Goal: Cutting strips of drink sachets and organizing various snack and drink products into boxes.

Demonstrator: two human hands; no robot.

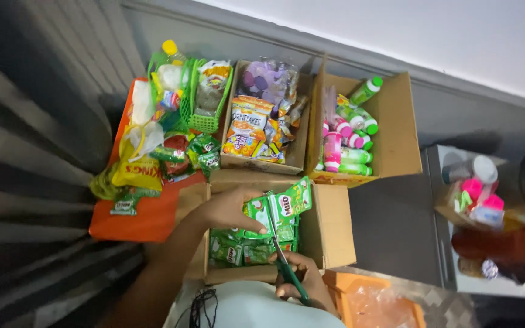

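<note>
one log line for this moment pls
left hand holds green sachet strip | right hand cuts it with scissors | over cardboard box

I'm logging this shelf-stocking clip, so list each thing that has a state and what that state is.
Left hand: gripping the green sachet strip.
Right hand: holding scissors, blades at the strip.
Front box: flaps open, holds green sachets.
Snack box: open, full.
Bottle box: open, partly filled.
</note>
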